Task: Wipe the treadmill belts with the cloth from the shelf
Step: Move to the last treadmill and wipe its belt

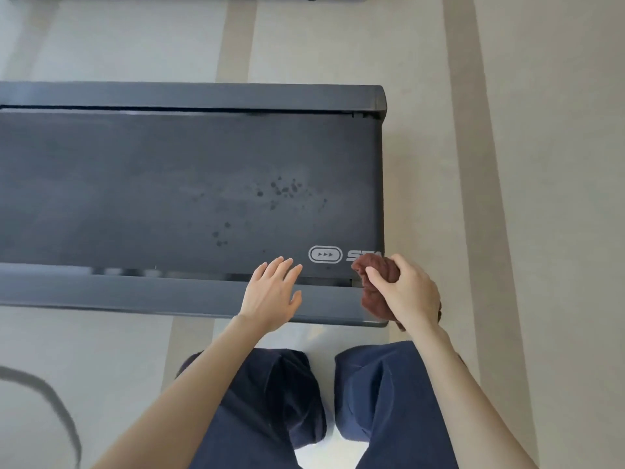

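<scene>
Head view, looking straight down.

Belt [169, 184]: dark grey and dull, with streaks. It runs in from the 9 o'clock edge of frame and ends past centre toward 3 o'clock. A far rail [203, 96] borders it at 12 o'clock and a near rail [135, 292] at 6 o'clock.

Spots [284, 189]: a cluster of dark marks on the belt just off frame centre. A smaller group lies at 7 o'clock of the cluster.

Logo [325, 254]: a white oval with three arrows, in the belt's 5 o'clock corner. White lettering starts at its 3 o'clock and is partly covered by the cloth.

Cloth [375, 275]: brown and bunched into a wad. It sits at the belt's 5 o'clock corner, over the end of the near rail. Its lower part hangs below the palm.

Right hand [406, 292]: fingers and thumb curled round the cloth, gripping it from above.

Left hand [270, 296]: at 9 o'clock of the cloth and apart from it. Fingers are straight and slightly spread, and it holds nothing. The palm is over the near rail and the fingertips reach the belt's near edge. Cannot tell whether it touches the surface.

Knees [280, 401]: in dark blue trousers at 6 o'clock of frame, near the near rail.

Floor [541, 164]: pale beige with darker stripes running from 12 to 6 o'clock.

A curved grey shape [50, 394] at 8 o'clock is too blurred to identify.
</scene>
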### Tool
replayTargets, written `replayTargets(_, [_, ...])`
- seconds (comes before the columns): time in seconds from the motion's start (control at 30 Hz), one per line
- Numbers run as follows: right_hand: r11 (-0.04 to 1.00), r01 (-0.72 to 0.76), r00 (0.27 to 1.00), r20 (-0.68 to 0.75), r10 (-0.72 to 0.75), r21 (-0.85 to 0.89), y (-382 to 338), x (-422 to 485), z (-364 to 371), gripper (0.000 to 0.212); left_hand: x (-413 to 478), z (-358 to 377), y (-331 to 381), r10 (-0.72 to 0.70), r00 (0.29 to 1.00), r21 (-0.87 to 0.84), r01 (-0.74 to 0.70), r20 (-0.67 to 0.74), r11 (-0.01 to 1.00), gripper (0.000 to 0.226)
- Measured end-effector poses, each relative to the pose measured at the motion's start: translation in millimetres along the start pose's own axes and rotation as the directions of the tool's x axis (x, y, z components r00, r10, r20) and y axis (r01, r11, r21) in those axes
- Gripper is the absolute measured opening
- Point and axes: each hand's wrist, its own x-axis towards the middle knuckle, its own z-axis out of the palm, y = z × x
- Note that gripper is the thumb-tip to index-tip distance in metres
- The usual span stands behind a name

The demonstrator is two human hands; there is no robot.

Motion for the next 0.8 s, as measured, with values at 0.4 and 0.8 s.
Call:
replayTargets(0.4, [0.974, 0.153, 0.979, -0.108, -0.172, -0.164, 79.0, 55.6, 239.5, 0.041, 72.9, 210.9, -68.5, -0.025, 0.998, -0.015, 0.024, -0.064, 1.000, 0.056])
replayTargets(0.8, [0.813, 0.421, 0.780, -0.296, -0.551, -0.402, 113.5, 45.1, 314.5, 0.026, 83.4, 272.5, -69.8, -0.035, 0.984, -0.051, 0.026, -0.174, 0.998, 0.054])
